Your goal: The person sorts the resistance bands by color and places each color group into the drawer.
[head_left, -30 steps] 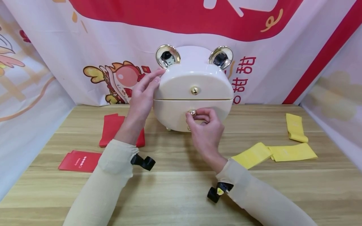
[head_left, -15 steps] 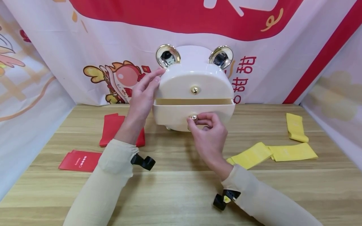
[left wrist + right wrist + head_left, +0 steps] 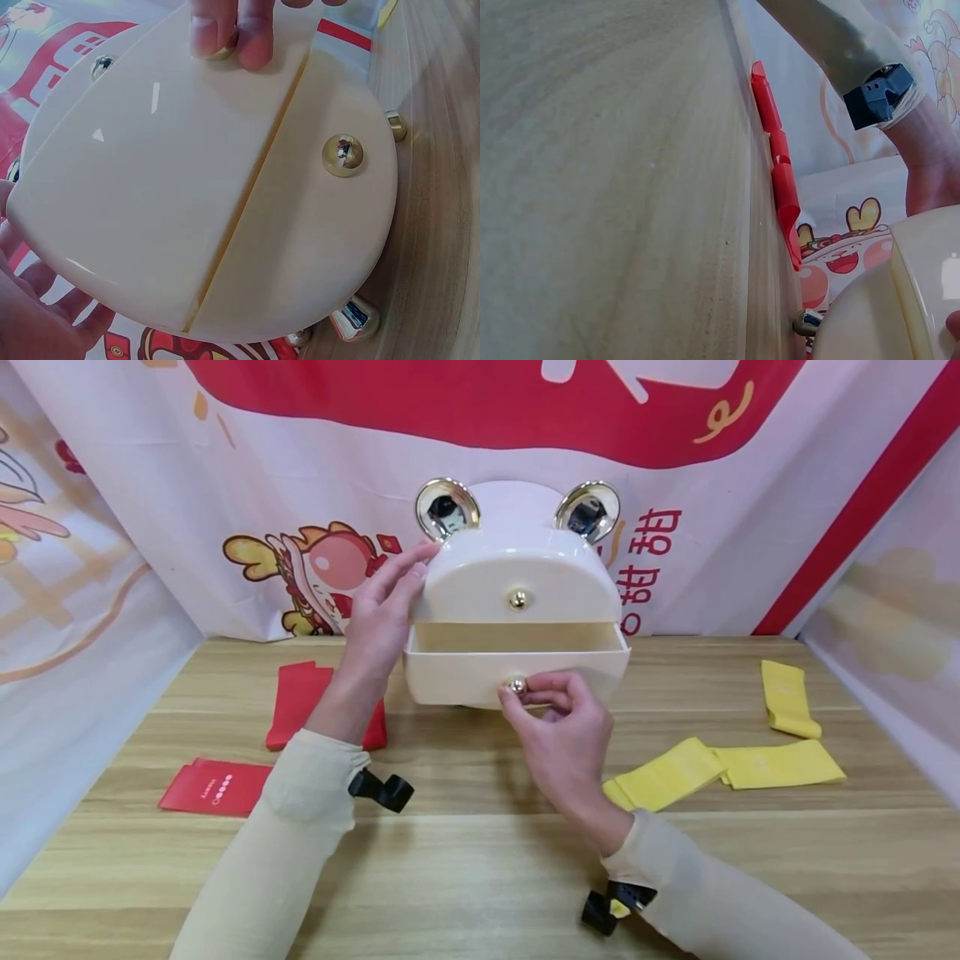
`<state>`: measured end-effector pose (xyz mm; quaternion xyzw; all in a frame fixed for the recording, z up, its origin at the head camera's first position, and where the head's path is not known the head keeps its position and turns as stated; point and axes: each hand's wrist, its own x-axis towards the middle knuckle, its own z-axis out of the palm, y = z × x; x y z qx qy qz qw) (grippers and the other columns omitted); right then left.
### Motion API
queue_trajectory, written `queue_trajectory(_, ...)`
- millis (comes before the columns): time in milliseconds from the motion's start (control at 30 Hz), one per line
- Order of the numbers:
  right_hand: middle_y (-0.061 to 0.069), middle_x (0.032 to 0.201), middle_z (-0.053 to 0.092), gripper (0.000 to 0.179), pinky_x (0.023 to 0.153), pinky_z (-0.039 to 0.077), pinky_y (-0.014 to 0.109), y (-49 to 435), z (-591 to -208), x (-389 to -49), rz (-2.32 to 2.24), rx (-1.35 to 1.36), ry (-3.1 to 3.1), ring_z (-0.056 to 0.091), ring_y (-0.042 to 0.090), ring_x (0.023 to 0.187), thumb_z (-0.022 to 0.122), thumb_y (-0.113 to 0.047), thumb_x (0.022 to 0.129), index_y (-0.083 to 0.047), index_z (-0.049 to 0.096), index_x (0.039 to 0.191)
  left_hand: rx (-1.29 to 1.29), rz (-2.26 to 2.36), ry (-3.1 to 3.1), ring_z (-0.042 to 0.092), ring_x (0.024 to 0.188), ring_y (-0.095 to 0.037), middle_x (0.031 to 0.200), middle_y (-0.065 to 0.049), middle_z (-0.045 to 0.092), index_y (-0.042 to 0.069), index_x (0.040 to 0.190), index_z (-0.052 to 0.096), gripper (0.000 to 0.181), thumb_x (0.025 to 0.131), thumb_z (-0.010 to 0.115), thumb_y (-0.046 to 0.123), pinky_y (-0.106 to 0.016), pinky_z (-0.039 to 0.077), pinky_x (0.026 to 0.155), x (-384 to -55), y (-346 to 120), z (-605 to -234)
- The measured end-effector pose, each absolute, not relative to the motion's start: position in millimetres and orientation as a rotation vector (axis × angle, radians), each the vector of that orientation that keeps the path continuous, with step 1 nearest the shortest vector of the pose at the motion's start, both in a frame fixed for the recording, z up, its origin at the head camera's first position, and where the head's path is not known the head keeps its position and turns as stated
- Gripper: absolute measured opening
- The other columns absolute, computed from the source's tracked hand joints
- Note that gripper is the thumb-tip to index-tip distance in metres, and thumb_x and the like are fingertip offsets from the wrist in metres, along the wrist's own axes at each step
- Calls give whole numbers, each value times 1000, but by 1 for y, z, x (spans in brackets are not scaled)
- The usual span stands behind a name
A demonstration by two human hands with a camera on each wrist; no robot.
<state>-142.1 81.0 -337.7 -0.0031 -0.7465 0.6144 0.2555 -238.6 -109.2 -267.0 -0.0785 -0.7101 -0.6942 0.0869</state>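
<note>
A glossy white, round two-drawer box (image 3: 517, 518) with gold-rimmed, mirrored ears stands at the back of the table. Its lower drawer (image 3: 446, 678) is pulled partway out, and the bare inside shows. With thumb and fingers my right hand (image 3: 570, 735) pinches the gold knob (image 3: 516, 686) on that drawer's front. The upper drawer (image 3: 465, 589) sits closed, its own gold knob (image 3: 518, 599) untouched in the head view. My left hand (image 3: 378, 614) rests along the box's left side, fingers extended near the left ear (image 3: 447, 510).
Red bands (image 3: 296, 697) lie left of the box, partly behind my left forearm, with another red piece (image 3: 213, 787) nearer. Several yellow bands (image 3: 780, 764) lie on the right of the wooden table (image 3: 465, 877). A printed cloth (image 3: 300, 468) hangs close behind the box.
The lower drawer has slid out from closed toward me, drawn by the right hand at its knob. The right hand has come nearer and slightly right. The left hand has stayed against the box.
</note>
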Motion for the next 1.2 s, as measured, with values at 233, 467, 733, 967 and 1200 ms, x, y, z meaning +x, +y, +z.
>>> queue_trajectory(233,7,92,82,25,50,43,17,82,-339,-135,1622,23,-2050,65,15,66,90,-11,84,-7,70,100,-237,-2074,-2098,44,152,-7,164,14,50,33,142,68,34,110,57,34,-43,40,127,-240,-109,-268)
queue_trajectory(467,7,91,82,25,50,41,17,82,-339,-130,1617,11,-2052,61,7,62,90,-10,84,-7,71,99,-233,-2078,-2102,44,151,-7,163,14,50,33,142,68,34,110,57,34,-43,41,126,-240,-109,-268)
queue_trajectory(733,6,89,82,24,48,40,17,83,-339,-126,1628,20,-2053,58,7,57,90,-9,83,-8,71,98,-232,-2073,-2104,47,149,-8,162,14,51,34,142,68,34,110,57,34,-44,44,125,-240,-109,-268)
queue_trajectory(967,6,87,82,24,47,39,17,82,-340,-124,1613,42,-2052,56,8,54,91,-10,83,-8,71,98,-223,-2081,-2105,47,149,-8,162,16,51,35,142,68,34,110,57,35,-43,43,125,-239,-109,-267)
queue_trajectory(1200,7,89,82,24,46,38,17,83,-341,-123,1616,77,-2038,52,7,52,90,-10,84,-7,71,98,-224,-2075,-2116,47,148,-9,161,17,51,36,143,67,35,110,56,36,-44,44,124,-238,-109,-267)
